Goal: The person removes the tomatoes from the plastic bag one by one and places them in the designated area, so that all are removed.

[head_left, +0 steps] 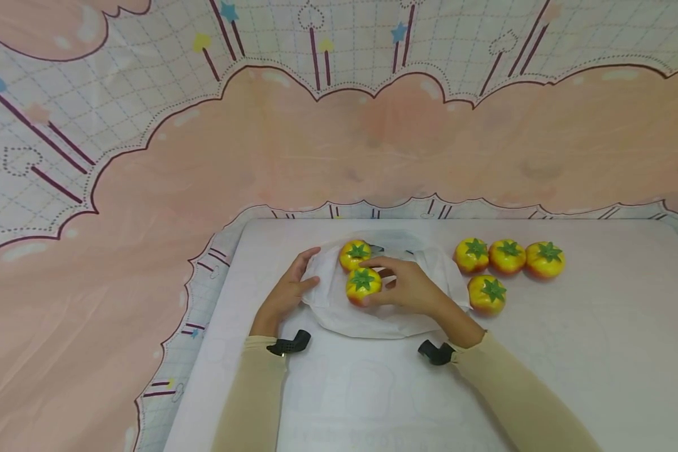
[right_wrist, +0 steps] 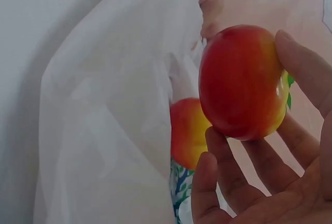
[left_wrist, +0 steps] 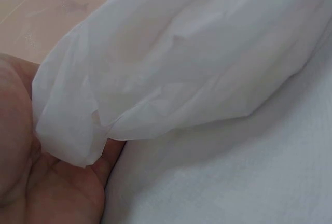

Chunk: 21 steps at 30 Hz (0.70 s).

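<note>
My right hand [head_left: 403, 285] holds a yellow-and-red toy persimmon [head_left: 364, 286] with a green star-shaped leaf top, thumb and fingers around its sides. This persimmon [right_wrist: 241, 81] is over the mouth of a thin white plastic bag [head_left: 373, 323]. A second persimmon [head_left: 354, 254] lies at the bag's opening just behind it, partly covered by the bag in the right wrist view. At the bag's left edge, my left hand [head_left: 288, 290] grips the plastic between thumb and fingers. Its fold of bag [left_wrist: 70, 115] shows close up in the left wrist view.
Right of the bag, three persimmons stand in a row, the middle one [head_left: 507, 256] touching its neighbours. Another persimmon [head_left: 487, 295] sits in front of them by the bag's edge. A white table [head_left: 599, 351] lies beneath, with a patterned pink cloth [head_left: 373, 144] behind it.
</note>
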Tool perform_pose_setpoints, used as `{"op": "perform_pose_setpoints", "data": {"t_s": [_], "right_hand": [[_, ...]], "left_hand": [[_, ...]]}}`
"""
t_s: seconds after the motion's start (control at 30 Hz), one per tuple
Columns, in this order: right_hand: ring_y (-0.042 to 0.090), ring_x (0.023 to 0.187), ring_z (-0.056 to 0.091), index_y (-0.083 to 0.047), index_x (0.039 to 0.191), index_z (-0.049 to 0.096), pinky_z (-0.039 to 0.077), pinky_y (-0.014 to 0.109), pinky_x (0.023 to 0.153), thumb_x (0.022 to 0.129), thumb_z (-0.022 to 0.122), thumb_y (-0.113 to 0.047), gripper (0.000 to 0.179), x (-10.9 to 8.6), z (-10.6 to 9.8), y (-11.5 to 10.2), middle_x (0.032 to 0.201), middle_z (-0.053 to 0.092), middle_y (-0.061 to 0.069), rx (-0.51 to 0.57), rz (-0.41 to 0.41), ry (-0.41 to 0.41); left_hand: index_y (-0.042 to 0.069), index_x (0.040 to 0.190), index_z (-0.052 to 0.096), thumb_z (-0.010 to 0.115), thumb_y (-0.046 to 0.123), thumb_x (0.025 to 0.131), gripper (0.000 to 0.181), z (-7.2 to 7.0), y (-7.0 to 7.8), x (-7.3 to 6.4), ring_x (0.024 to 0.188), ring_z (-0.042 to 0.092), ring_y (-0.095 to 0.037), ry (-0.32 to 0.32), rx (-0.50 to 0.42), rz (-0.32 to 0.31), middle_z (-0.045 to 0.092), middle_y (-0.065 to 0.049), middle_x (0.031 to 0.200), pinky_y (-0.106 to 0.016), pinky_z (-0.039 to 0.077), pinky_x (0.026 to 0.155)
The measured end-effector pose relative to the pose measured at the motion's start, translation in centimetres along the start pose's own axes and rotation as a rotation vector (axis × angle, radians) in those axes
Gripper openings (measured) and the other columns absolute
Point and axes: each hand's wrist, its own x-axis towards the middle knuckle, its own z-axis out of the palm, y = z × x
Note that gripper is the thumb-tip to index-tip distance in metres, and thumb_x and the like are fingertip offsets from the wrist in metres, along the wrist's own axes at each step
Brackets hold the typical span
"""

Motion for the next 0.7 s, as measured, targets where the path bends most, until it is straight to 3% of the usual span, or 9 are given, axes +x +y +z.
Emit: {"op": "perform_pose_setpoints", "data": {"t_s": [0.27,0.7], "right_hand": [[0.027,0.124,0.061,-0.03,0.141,0.059,0.057,0.043,0.101,0.079,0.087,-0.044,0.069,-0.5,-1.3,0.3,0.146,0.057,0.0,0.004,0.003,0.005],[0.027,0.122,0.061,-0.03,0.141,0.059,0.057,0.044,0.102,0.08,0.086,-0.043,0.067,-1.6,-3.2,0.1,0.143,0.06,0.001,-0.025,0.01,0.038]], "left_hand": [[0.031,0.156,0.035,0.053,0.001,0.101,0.065,0.0,0.0,0.0,0.148,0.036,-0.026,0.006,0.015,-0.005,0.031,-0.001,0.166,-0.05,0.038,0.119],[0.029,0.156,0.035,0.053,0.001,0.101,0.064,0.0,0.1,-0.1,0.151,0.032,-0.026,0.005,0.002,-0.003,0.029,-0.001,0.168,-0.051,0.033,0.123]]}}
